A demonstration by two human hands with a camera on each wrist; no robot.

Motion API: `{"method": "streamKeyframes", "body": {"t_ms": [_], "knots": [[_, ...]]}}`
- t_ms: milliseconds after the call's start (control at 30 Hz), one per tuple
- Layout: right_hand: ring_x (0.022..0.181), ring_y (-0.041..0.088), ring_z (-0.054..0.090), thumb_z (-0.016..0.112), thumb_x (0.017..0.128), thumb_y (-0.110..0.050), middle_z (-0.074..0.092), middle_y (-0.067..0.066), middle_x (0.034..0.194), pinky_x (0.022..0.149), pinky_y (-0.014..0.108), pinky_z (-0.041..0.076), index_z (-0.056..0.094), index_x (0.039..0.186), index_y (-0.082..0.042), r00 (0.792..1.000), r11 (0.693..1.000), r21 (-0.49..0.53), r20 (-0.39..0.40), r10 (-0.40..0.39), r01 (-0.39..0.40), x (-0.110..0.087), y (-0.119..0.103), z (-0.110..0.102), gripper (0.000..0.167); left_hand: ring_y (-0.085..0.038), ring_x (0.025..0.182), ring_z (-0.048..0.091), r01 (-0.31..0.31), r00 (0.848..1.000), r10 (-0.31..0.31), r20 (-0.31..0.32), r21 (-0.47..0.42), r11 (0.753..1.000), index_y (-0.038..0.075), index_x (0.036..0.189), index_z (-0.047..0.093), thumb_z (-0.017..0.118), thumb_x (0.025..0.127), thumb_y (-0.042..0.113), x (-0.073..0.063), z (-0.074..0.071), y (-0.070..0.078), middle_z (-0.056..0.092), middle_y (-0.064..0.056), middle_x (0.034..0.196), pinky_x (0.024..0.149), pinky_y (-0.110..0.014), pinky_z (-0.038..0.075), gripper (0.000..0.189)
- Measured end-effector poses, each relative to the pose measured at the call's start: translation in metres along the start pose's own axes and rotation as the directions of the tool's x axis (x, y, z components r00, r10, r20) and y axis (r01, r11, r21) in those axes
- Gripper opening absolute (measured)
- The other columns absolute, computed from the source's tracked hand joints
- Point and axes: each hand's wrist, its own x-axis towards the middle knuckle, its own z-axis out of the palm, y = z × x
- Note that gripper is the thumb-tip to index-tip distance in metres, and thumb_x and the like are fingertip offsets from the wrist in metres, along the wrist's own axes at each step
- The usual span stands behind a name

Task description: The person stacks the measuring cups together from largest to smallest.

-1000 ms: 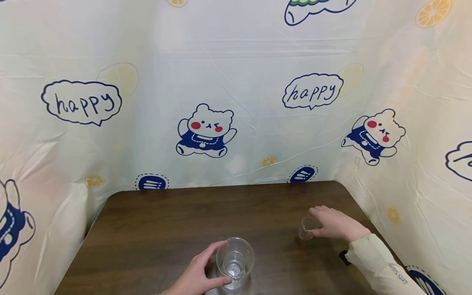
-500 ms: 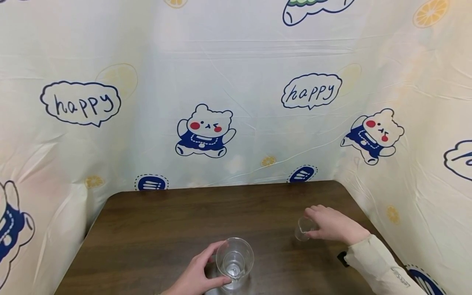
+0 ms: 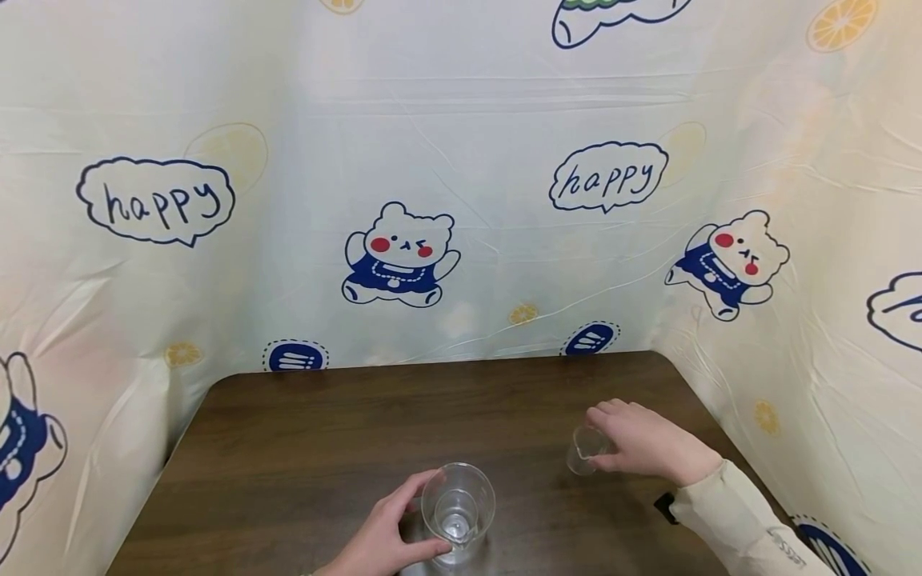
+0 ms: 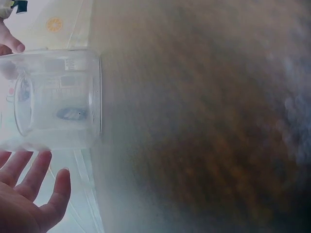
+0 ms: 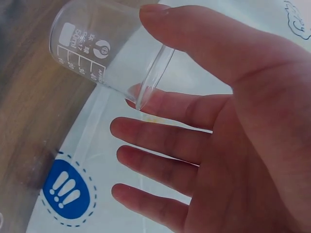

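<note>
In the head view my left hand [image 3: 385, 536] holds a large clear glass beaker [image 3: 484, 516] at the near middle of the table, thumb in front and fingers behind. A smaller glass beaker [image 3: 456, 506] stands nested inside it, plainer in the left wrist view, where the large beaker [image 4: 80, 138] rests upright on the tabletop. My right hand [image 3: 651, 440] pinches a small glass beaker [image 3: 580, 458] near its rim, between thumb and index finger. White print on this small beaker [image 5: 92, 43] reads 50ml. Whether its base touches the table I cannot tell.
The dark brown wooden table [image 3: 346, 432] has rounded far corners. A pale printed curtain [image 3: 504, 264] hangs along its back and both sides, close to the edges. A small black object [image 3: 666, 507] sits at the right sleeve's cuff.
My right hand has moved a little to the left with the small beaker, which comes closer to the large one. The left hand and the nested beakers have stayed in place.
</note>
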Motion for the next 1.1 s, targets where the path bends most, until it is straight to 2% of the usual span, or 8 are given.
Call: {"method": "streamKeyframes", "body": {"t_ms": [433,633,900,1100], "knots": [[0.095,0.024,0.064,0.084,0.084,-0.041,0.065,-0.002,0.097,0.081,0.044,0.054,0.067,0.1,-0.014,0.996,0.996,-0.065,-0.049,-0.07,0.066,0.001,-0.017,-0.007,0.036,-0.011,0.117,0.06,-0.036,0.999,0.036,-0.023,0.019,0.999,0.021,0.15,0.05,0.085,0.087,0.04,0.0,0.001,-0.003,0.06,-0.002,0.145,0.094,-0.032,0.053,0.075],[0.091,0.022,0.062,0.084,0.084,-0.042,0.063,-0.003,0.095,0.08,0.043,0.053,0.066,0.1,-0.015,0.995,0.994,-0.068,-0.047,-0.091,0.087,0.002,-0.022,-0.01,0.036,-0.011,0.117,0.06,-0.033,0.999,0.033,-0.024,0.011,0.999,0.021,0.151,0.049,0.085,0.087,0.039,0.0,0.001,-0.003,0.06,-0.002,0.145,0.093,-0.033,0.053,0.075],[0.094,0.019,0.06,0.082,0.086,-0.042,0.06,-0.006,0.093,0.081,0.041,0.052,0.065,0.099,-0.015,0.992,0.991,-0.051,-0.019,-0.128,0.127,0.004,-0.031,-0.012,0.034,-0.011,0.117,0.06,-0.009,1.0,0.009,0.0,0.006,1.0,0.022,0.151,0.049,0.084,0.088,0.042,-0.001,0.001,-0.001,0.06,-0.004,0.145,0.094,-0.032,0.053,0.075],[0.091,0.016,0.057,0.082,0.086,-0.043,0.056,-0.009,0.091,0.079,0.038,0.05,0.064,0.097,-0.018,0.982,0.981,-0.088,-0.058,-0.178,0.173,0.006,-0.042,-0.021,0.032,-0.013,0.116,0.061,-0.014,1.0,0.014,0.007,0.003,1.0,0.02,0.151,0.049,0.084,0.088,0.042,-0.001,0.0,0.001,0.06,-0.005,0.145,0.094,-0.033,0.053,0.075]]}}
